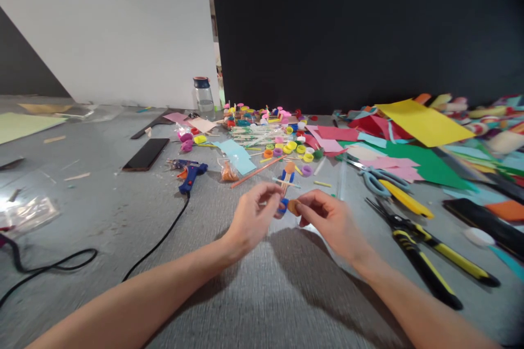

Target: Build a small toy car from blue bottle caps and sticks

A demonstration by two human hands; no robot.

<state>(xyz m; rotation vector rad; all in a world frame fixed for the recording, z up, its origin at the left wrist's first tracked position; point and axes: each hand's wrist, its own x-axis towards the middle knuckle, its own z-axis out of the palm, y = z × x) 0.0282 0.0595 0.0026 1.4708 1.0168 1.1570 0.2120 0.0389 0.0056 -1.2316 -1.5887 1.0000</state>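
Note:
In the head view, my left hand [257, 210] pinches a small stick model [286, 186] near its lower end. The model has thin wooden sticks, blue parts and an orange round piece on top, and a pale stick crosses it. A blue piece [283, 206] sits at the model's lower end, by my left fingertips. My right hand [329, 221] is closed on a small orange-brown round piece [293, 207], right against the blue piece. Whether these two are joined I cannot tell. Both hands are just above the grey table.
A blue glue gun [192, 175] with a black cord and a dark phone [146, 154] lie left. Colored rings [307, 157], sticks and paper pieces spread behind my hands. On the right are scissors [376, 180], a yellow cutter [405, 199] and black-yellow pliers [415, 251].

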